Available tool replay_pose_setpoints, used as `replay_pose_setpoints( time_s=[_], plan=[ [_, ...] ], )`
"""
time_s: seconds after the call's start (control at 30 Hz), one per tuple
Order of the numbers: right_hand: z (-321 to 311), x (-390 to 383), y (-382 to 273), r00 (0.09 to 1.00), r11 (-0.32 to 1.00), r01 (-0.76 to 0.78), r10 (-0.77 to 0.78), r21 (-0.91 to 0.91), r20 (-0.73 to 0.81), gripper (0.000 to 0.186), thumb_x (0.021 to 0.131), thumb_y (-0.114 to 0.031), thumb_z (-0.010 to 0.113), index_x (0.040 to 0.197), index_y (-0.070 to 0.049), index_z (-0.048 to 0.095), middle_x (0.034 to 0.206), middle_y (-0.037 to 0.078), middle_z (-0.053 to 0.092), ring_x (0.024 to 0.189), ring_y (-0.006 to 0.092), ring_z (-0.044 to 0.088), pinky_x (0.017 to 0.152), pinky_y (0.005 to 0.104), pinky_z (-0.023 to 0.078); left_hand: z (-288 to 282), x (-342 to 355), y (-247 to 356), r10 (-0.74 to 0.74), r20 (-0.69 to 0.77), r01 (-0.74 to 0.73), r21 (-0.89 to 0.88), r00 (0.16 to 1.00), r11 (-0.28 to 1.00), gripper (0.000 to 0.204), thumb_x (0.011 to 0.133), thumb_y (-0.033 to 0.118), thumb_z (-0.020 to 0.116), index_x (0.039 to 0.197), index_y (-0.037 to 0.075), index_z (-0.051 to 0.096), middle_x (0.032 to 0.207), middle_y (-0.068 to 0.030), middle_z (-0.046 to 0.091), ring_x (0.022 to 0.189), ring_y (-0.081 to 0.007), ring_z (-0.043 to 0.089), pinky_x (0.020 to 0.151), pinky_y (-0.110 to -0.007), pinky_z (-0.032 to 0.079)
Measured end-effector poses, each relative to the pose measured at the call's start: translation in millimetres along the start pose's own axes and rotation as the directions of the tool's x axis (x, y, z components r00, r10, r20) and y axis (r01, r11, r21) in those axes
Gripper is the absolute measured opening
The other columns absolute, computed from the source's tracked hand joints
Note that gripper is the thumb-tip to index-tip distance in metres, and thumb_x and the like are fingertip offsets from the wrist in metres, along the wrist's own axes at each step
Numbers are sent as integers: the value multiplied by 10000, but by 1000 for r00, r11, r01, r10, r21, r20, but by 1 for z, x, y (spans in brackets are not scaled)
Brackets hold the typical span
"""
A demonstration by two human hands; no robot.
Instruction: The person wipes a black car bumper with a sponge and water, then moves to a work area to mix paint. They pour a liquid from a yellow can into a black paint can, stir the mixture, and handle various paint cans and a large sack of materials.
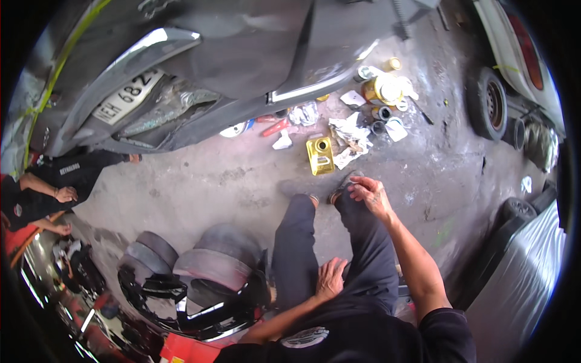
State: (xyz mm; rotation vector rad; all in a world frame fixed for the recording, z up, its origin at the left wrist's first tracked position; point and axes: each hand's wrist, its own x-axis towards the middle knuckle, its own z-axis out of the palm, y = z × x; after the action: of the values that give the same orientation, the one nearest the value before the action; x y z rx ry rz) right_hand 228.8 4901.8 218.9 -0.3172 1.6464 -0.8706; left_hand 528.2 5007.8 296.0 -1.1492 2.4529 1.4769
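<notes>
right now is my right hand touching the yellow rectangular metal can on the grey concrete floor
No, the bare right hand is at the dark grey trouser leg, clearly apart from the can.

There are two bare hands, one left hand (331, 278) and one right hand (372, 196); two trousered legs (295, 242); one rectangular yellow tin (319, 155); one big round yellow can (381, 89); one small yellow can (393, 64); one grey car (242, 54); one number plate (129, 95); one rusty-rimmed wheel (495, 107); and at least one co-worker (86, 175). Crumpled papers (350, 133) overlap too much to count.
</notes>
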Motion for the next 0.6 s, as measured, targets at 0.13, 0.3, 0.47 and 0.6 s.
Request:
replay_pose_setpoints(
  time_s=[0.13,0.3,0.47,0.6],
  plan=[
    [-10,84,20,999,995,15,-11,-100,41,391,1031,-141,581,1373,45,608,1007,109,762,811,168,727,696,298,590,36,42,-22,-171,-251,104,-261,953,960,491,892,-8,637,1377,55,596,1338,-214,564,1191,-408,580,1015,-491,469],
    [-1,294,50,968,906,236,-251,-351,2,460,911,-109,658,1347,33,621,970,184,761,832,259,751,721,373,601,3,268,-180,-99,-598,-11,-177,796,984,372,984,38,608,1353,-7,604,1260,-247,638,1186,-421,619,1018,-472,505],
    [11,459,49,899,759,283,-423,-586,-115,338,825,-142,718,1139,-18,710,971,221,751,871,368,746,767,456,587,-50,488,-337,-263,-590,79,-319,763,944,437,1021,248,632,1352,-34,585,949,-248,727,869,-427,713,767,-495,549],
    [23,516,49,826,603,437,-562,-668,34,257,800,-178,710,1033,-79,752,949,206,737,882,402,727,774,468,579,-75,570,-400,-183,-607,9,-278,774,961,310,979,257,640,1120,-12,700,965,-250,736,921,-456,708,805,-529,544]
  ],
)
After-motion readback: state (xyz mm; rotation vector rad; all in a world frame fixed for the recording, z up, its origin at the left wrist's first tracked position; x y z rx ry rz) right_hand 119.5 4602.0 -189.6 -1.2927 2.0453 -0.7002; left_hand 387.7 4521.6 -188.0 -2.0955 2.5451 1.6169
